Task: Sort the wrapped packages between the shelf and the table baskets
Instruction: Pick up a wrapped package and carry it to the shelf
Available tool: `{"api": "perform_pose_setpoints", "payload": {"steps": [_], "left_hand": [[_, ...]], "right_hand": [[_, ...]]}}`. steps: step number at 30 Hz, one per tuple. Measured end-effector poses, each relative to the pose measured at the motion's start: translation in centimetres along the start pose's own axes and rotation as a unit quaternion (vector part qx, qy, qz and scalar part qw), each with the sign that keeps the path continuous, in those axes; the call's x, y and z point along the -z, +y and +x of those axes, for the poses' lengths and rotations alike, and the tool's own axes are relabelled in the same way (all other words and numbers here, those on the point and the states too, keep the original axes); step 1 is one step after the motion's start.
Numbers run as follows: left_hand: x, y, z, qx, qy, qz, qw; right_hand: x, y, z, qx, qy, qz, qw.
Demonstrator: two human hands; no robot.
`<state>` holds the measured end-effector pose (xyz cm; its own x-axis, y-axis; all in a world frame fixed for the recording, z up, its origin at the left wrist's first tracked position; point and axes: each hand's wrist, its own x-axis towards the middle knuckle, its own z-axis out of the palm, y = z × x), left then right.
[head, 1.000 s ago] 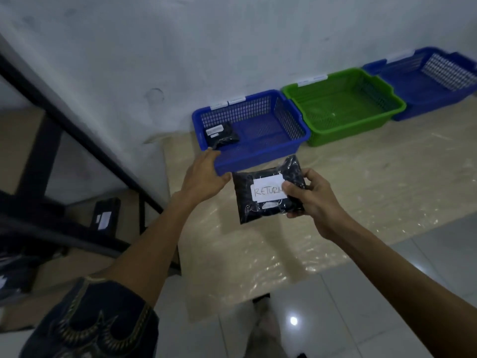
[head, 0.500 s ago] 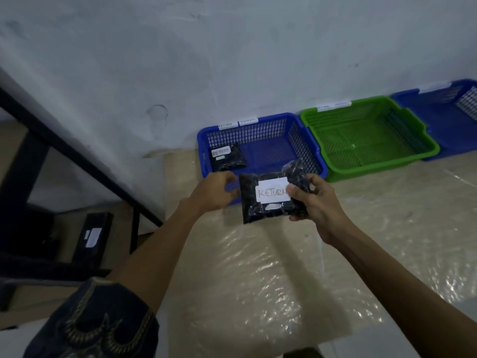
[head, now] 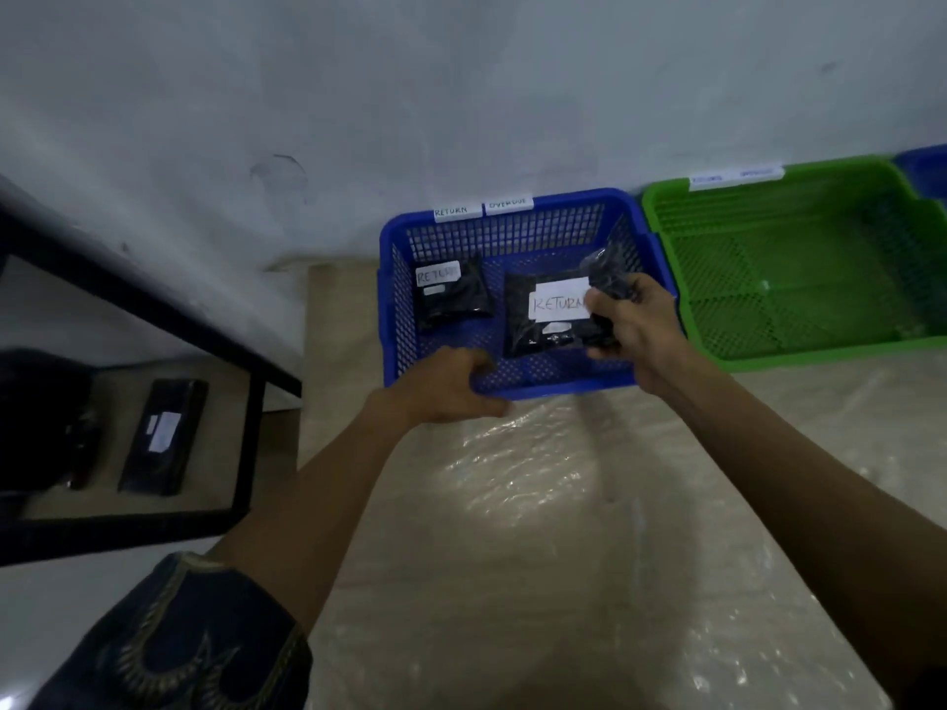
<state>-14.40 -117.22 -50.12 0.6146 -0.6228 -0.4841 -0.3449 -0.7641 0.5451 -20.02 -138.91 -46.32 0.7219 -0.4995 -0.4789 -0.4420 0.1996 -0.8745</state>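
My right hand [head: 633, 330] grips a black wrapped package [head: 553, 315] with a white "RETURN" label and holds it inside the blue basket [head: 517, 233], over its right half. A second black package [head: 451, 294], also labelled "RETURN", lies in the basket's left half. My left hand [head: 440, 384] holds the basket's front rim, fingers curled over the edge. The basket's back rim carries tags reading "RETURN" and "OVERDUE".
A green basket [head: 799, 351] stands right of the blue one, and the corner of another blue basket [head: 927, 166] shows at the far right. The table [head: 563, 530] has a shiny plastic cover. At left, a black-framed shelf [head: 246, 443] holds a long black package [head: 164, 435].
I have stepped closer to the table. My right hand carried the package forward over the front rim into the blue basket. My left hand stayed on the rim.
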Motion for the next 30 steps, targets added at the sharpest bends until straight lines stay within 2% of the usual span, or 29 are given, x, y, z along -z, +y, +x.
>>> {"api": "perform_pose_setpoints", "payload": {"steps": [5, 11, 13, 14, 16, 18, 20, 21, 25, 30], "left_hand": [[-0.9, 0.1, 1.3, 0.015, -0.015, -0.02, 1.0], [-2.2, -0.6, 1.8, 0.021, 0.009, -0.003, 1.0], [-2.0, -0.4, 1.9, 0.013, 0.019, -0.001, 1.0], [-1.9, -0.3, 2.0, 0.009, 0.023, 0.002, 1.0], [-1.9, -0.3, 2.0, 0.007, 0.024, 0.004, 1.0], [-1.9, -0.4, 2.1, 0.005, 0.026, 0.008, 1.0], [-1.9, -0.4, 2.2, 0.007, 0.027, 0.011, 1.0], [-2.0, -0.4, 2.2, 0.01, 0.025, 0.01, 1.0], [-1.9, -0.4, 2.2, 0.015, 0.017, 0.012, 1.0], [-1.9, -0.3, 2.3, 0.015, 0.014, 0.012, 1.0]], "right_hand": [[-1.5, 1.4, 6.4, -0.03, -0.001, -0.034, 0.999], [-2.7, 2.7, 11.2, -0.061, -0.001, -0.063, 0.996], [-3.0, 3.1, 12.2, -0.028, 0.008, -0.097, 0.995], [-3.0, 3.3, 12.4, 0.023, 0.015, -0.146, 0.989], [-2.9, 4.0, 12.2, 0.147, 0.006, -0.288, 0.946], [-2.9, 4.9, 11.5, 0.225, -0.025, -0.425, 0.877], [-3.1, 5.7, 11.0, 0.22, -0.049, -0.536, 0.813], [-3.3, 6.0, 10.7, 0.203, -0.055, -0.568, 0.796], [-3.9, 6.1, 11.2, 0.186, -0.047, -0.595, 0.781], [-4.4, 5.7, 12.3, 0.16, -0.061, -0.581, 0.796]]}}
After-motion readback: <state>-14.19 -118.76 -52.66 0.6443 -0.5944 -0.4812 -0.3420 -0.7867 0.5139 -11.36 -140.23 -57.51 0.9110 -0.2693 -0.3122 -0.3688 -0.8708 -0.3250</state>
